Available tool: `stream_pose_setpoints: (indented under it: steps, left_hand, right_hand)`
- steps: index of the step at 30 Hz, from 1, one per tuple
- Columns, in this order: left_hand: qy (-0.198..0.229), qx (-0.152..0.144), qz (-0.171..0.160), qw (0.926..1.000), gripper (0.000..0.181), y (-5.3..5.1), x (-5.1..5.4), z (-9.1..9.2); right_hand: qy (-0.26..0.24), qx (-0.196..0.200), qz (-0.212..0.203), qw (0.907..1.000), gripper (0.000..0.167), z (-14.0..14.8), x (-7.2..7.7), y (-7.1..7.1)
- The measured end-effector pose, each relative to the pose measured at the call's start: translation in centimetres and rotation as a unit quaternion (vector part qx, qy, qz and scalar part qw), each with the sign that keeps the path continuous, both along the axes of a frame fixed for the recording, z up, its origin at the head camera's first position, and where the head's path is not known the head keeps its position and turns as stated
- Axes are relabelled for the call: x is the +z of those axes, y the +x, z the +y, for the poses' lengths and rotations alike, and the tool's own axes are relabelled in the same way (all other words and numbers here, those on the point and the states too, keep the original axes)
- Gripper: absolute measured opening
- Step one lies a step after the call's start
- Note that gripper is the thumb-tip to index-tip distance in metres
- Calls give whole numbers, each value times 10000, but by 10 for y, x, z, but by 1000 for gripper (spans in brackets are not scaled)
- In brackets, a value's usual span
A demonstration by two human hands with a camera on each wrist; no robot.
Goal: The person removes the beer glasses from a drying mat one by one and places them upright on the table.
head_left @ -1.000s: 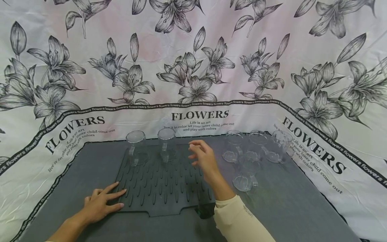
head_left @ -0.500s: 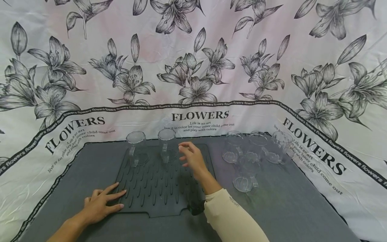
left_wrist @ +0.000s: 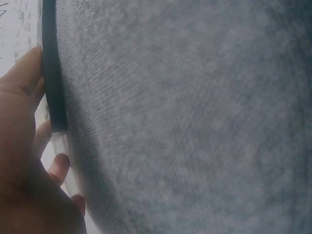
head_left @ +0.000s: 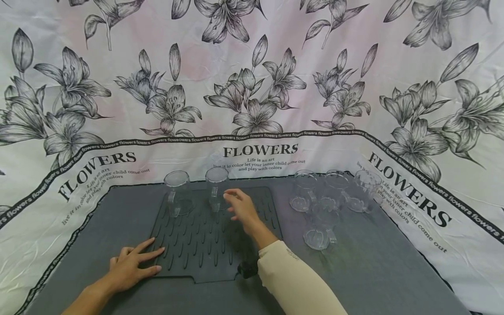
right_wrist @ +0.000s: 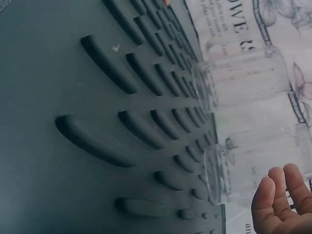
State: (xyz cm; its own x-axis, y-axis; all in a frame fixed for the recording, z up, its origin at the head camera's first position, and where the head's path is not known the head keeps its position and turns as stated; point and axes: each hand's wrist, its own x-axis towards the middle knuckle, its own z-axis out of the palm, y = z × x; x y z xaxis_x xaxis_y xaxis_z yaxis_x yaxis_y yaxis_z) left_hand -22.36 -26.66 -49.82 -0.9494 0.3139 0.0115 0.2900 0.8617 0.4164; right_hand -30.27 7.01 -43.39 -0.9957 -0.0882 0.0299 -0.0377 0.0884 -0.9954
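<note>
A dark grey drying mat [head_left: 189,249] with raised ridges lies on the table. My left hand [head_left: 130,267] rests at its left front edge with fingers spread; the left wrist view has this hand [left_wrist: 19,146] against the mat's dark edge [left_wrist: 52,73]. Two clear glass mugs stand upright at the mat's back: a left mug [head_left: 177,192] and a right mug [head_left: 216,188]. Beside the right mug is my right hand [head_left: 246,212], its fingers loosely bent. From the right wrist view, the fingers [right_wrist: 265,195] overlap the nearer mug [right_wrist: 239,165]; whether they touch it, I cannot tell.
To the right of the mat, several more clear mugs stand on the grey table [head_left: 374,262], the nearest mug [head_left: 318,236] in front of the others. A flower-printed cloth [head_left: 260,109] hangs behind. A black device [head_left: 247,269] sits under the right wrist.
My right hand has moved left across the mat, from right of the right mug to close beside it. The left hand and all the mugs have stayed put.
</note>
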Motion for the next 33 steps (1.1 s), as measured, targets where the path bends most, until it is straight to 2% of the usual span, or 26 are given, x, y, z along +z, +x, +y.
stream_pose_setpoints:
  steps: [7,16,27,33]
  left_hand:
    - [-30,7,87,10000,61,0,-1,-1]
    - [-9,23,-58,10000,62,0,-1,-1]
    - [39,-6,-105,9999,62,-1,-2,-1]
    - [57,-14,-95,9999,62,-2,-1,-1]
  right_hand:
    - [29,-73,-151,9999,37,-8,-7,-7]
    - [202,-2,-282,9994,45,-14,-11,-11]
    - [-77,234,-524,9983,45,-21,-12,-12]
    - [-410,416,-726,9956,44,-25,-15,-13]
